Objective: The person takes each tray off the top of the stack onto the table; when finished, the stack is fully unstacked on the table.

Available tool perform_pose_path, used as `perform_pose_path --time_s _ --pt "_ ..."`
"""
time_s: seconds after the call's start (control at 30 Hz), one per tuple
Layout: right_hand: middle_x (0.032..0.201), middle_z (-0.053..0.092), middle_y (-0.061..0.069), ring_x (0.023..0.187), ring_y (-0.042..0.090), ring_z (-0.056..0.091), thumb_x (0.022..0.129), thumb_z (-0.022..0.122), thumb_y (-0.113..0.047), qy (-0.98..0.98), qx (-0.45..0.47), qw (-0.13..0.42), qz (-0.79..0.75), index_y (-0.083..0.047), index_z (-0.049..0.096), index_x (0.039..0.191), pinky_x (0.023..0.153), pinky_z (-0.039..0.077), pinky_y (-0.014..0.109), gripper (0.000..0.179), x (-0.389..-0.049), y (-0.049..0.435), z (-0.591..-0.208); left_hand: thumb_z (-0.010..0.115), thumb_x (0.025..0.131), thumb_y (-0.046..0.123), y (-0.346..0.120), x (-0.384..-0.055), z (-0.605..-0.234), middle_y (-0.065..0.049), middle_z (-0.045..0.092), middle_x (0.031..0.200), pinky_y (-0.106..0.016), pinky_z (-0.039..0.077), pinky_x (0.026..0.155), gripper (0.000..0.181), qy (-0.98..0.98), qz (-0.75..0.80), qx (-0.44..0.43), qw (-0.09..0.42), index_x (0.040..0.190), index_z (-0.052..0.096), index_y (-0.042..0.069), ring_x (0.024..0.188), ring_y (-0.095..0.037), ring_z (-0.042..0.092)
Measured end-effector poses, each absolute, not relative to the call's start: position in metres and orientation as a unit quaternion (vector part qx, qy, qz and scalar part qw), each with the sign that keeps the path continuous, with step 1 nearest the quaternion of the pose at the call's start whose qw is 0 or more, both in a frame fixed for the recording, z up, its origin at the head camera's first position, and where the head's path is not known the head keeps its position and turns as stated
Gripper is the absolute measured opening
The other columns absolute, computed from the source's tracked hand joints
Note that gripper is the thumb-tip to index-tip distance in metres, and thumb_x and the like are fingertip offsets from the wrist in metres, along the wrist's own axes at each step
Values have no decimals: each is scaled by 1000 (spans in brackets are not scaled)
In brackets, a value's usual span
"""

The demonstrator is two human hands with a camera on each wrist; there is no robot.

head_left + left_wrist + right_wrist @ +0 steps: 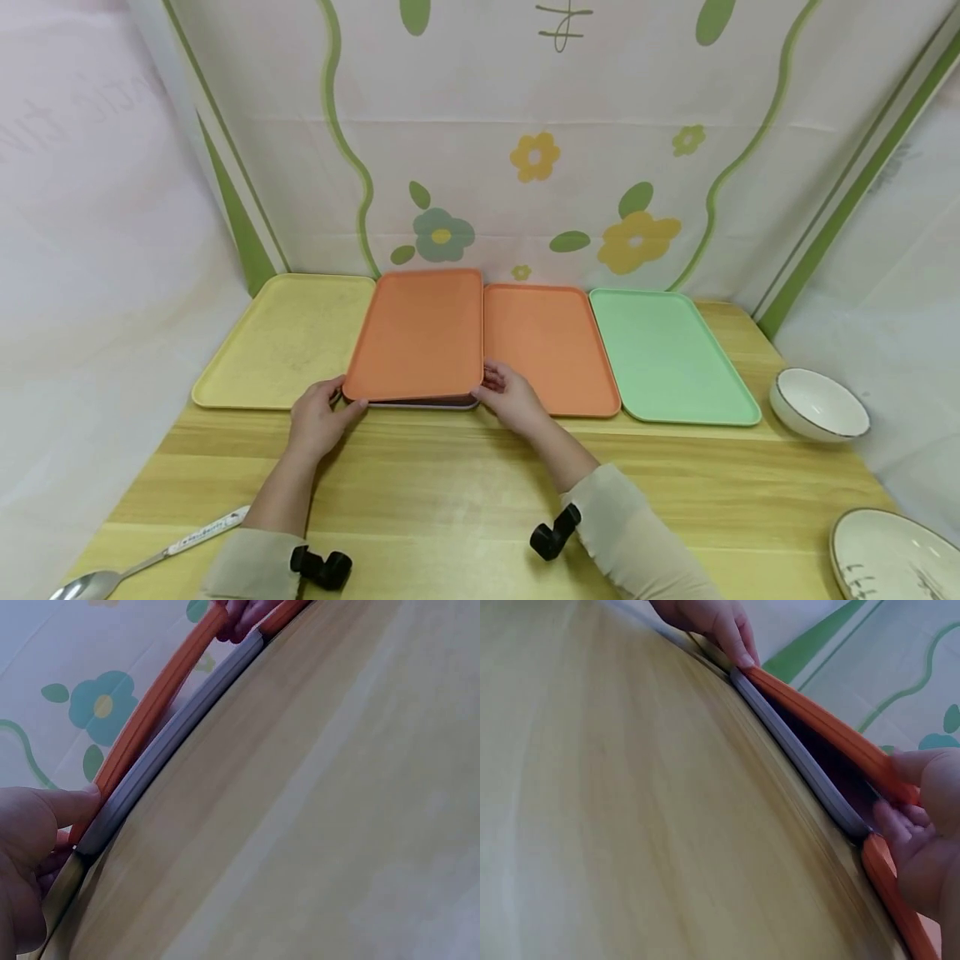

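Both hands hold an orange tray (422, 333) by its near corners. My left hand (317, 419) grips the left corner, its thumb on the front edge. At the right corner my right hand (516, 402) pinches the rim, thumb above and fingers under it in the right wrist view. Beneath lies a grey-rimmed tray (799, 754) with a dark inside, mostly covered. The orange tray's right side is raised off it, leaving a gap that narrows toward the left hand. A yellow tray (288, 342) lies to the left, and a second orange tray (551, 350) to the right.
A green tray (671, 357) ends the row on the right, with a white bowl (819, 406) beyond it. A plate (900, 554) sits at the near right. Near the left forearm lies a spoon (150, 562). A printed curtain (465, 92) stands behind the trays.
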State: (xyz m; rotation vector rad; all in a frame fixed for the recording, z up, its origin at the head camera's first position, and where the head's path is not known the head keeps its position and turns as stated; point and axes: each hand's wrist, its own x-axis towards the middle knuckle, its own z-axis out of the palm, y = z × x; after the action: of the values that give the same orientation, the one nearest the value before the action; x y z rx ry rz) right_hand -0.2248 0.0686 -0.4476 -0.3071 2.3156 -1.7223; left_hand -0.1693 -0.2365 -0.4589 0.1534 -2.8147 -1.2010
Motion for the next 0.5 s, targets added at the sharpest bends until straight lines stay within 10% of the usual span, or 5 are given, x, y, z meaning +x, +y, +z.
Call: perform_pose_path --time_s 0.17,0.3,0.5 --pt "101 67 14 104 26 68 97 57 -2 698 -81 150 -695 -5 15 156 96 55 34 73 -221 54 -449 66 94 28 -236 -169 -458 -31 48 140 -61 26 114 63 -919 -389 48 47 142 45 -6 133 -47 41" --pt "72 49 -6 80 6 61 100 50 1 624 -66 170 -760 -13 -2 159 90 57 28 80 -218 45 -451 67 94 28 -235 -169 -459 -31 48 140 -60 31 113 63 -920 -386 46 56 141 46 -7 132 -47 42" --pt "96 49 3 80 3 52 101 47 1 582 -38 166 -795 -16 0 159 89 57 27 77 -219 46 -452 70 90 27 -236 -169 -462 -31 47 140 -62 30 112 63 -921 -383 47 60 139 49 -6 132 -50 40"
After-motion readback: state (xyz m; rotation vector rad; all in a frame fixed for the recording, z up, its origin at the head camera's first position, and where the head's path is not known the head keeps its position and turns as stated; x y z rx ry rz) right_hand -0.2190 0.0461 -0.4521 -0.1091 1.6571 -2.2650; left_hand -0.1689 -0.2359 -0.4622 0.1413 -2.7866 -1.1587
